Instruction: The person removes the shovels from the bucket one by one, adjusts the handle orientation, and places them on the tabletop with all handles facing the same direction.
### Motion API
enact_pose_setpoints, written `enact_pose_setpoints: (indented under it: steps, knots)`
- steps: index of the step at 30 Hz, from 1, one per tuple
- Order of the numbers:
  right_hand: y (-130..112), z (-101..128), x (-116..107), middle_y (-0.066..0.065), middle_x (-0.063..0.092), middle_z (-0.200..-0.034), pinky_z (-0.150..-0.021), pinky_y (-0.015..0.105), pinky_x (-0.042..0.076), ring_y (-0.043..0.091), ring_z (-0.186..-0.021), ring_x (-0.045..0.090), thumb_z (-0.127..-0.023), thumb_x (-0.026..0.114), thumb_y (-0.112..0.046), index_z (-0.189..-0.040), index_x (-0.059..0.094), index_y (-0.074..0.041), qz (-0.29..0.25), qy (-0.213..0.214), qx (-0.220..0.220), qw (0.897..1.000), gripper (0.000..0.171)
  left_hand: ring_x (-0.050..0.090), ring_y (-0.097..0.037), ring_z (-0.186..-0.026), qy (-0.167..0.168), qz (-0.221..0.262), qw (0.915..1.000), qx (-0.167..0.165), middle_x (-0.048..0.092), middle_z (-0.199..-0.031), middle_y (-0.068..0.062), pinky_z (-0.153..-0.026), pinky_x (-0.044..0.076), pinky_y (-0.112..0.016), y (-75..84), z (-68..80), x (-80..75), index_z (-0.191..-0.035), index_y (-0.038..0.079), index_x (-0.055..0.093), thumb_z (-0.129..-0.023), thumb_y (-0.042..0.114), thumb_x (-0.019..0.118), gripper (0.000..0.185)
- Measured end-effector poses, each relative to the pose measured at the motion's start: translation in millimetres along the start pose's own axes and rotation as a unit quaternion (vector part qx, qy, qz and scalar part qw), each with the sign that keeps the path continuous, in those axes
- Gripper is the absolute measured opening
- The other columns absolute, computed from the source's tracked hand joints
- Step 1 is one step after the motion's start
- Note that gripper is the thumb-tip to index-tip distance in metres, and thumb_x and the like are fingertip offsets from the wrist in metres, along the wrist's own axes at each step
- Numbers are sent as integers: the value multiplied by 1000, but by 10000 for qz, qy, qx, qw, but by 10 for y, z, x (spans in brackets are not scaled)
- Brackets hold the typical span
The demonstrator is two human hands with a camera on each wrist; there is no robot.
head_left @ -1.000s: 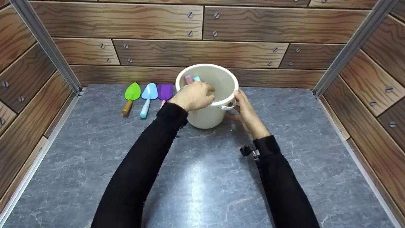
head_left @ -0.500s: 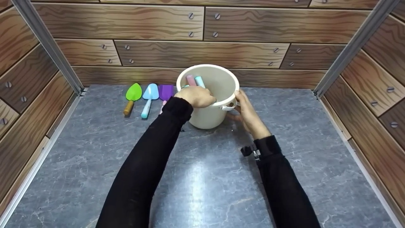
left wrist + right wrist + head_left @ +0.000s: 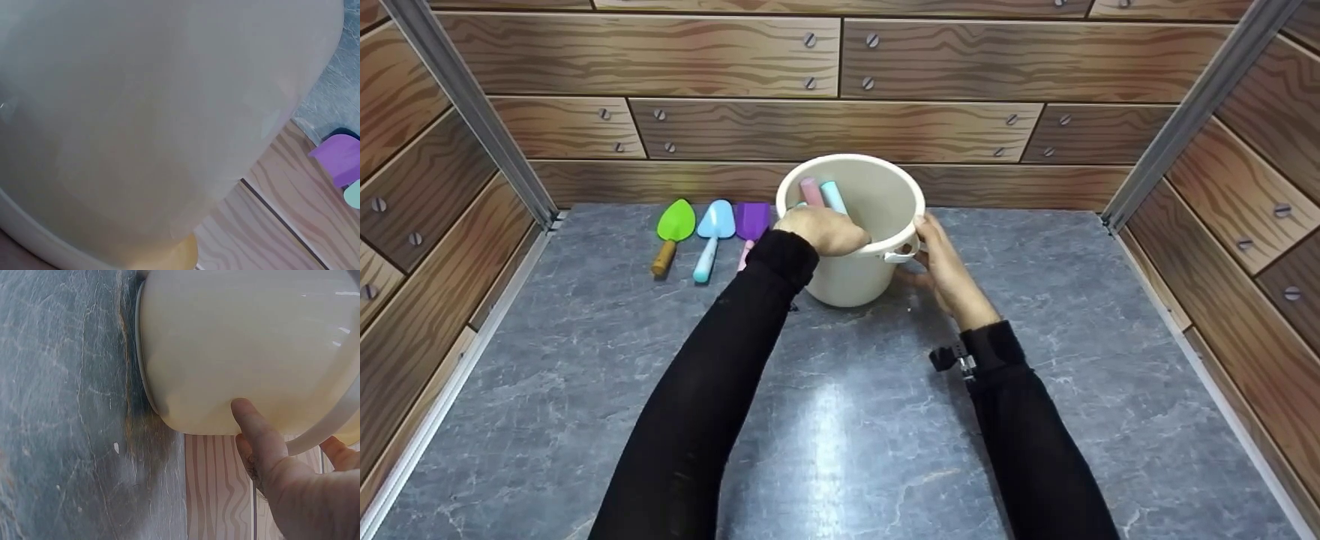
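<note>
Dipped deeper into the bucket (image 3: 851, 283) since a second ago with the left hand (image 3: 825, 230); cannot tell whether gripping anything, with fingers hidden behind the near rim. Holding the bucket at its four-o'clock side with the right hand (image 3: 952, 276), digits spread. For the bucket: upright on the grey, marble-veined table (image 3: 840, 420), near the plank-patterned wall (image 3: 840, 127) at twelve o'clock, long axis vertical, mouth up; cream-white, smooth, slightly tapered, thick-rimmed. Inside, tilted toward eleven o'clock: a rounded pink handle (image 3: 811, 192) and pale-blue handle (image 3: 832, 196). At nine o'clock, blades toward twelve: a brown-handled green trowel (image 3: 677, 219), blue trowel (image 3: 716, 220), pink-handled purple shovel (image 3: 753, 220).
</note>
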State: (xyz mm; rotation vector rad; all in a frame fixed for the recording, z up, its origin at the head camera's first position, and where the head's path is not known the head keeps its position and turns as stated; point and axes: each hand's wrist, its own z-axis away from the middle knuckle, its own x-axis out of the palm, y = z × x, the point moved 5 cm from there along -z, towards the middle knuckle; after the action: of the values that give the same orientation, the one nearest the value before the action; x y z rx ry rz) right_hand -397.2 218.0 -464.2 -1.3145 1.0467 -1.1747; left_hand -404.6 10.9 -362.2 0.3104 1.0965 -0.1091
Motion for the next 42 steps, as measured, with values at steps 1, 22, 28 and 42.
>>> enact_pose_setpoints:
  steps: [1, 22, 28, 42]
  knots:
    - [0, -2, 2, 26, 31, -181, -138, 80, 40, 49, -170, 44, -122, 35, -44, -186, 24, -16, 12, 2, -7, 10000, 71, 61, -44, -148, -13, 3, 10000, -23, 59, -162, -30, -126, 57, -51, -1, 3, 0, -125, 9, 73, -108, 49, 43, 52]
    - [-17, 16, 4, 27, 26, -187, -139, 81, 36, 52, -176, 36, -122, 36, -45, -187, 22, -16, -61, -31, 15, 10000, 72, 71, -32, -108, 1168, 77, 9874, 1067, 78, -132, -18, -107, 65, -59, 4, -143, 39, -96, 13, 68, -108, 43, 50, 37]
    - [8, 5, 0, 28, 25, -187, -139, 81, 36, 52, -175, 36, -122, 35, -45, -187, 22, -16, -69, -30, 2, 10000, 72, 64, -26, -93, 1428, 296, 9807, 1303, 71, -105, -11, -96, 66, -55, 7, -133, 26, -76, 20, 53, -104, 33, 55, 31]
    - [-6, 7, 6, 28, 29, -185, -139, 79, 39, 52, -174, 39, -123, 35, -45, -187, 23, -17, -69, -9, 12, 10000, 71, 68, -23, -92, 2426, 1042, 9471, 1825, 80, -104, -10, -87, 65, -43, -78, -273, -46, -113, 6, 80, -100, 11, 60, 24]
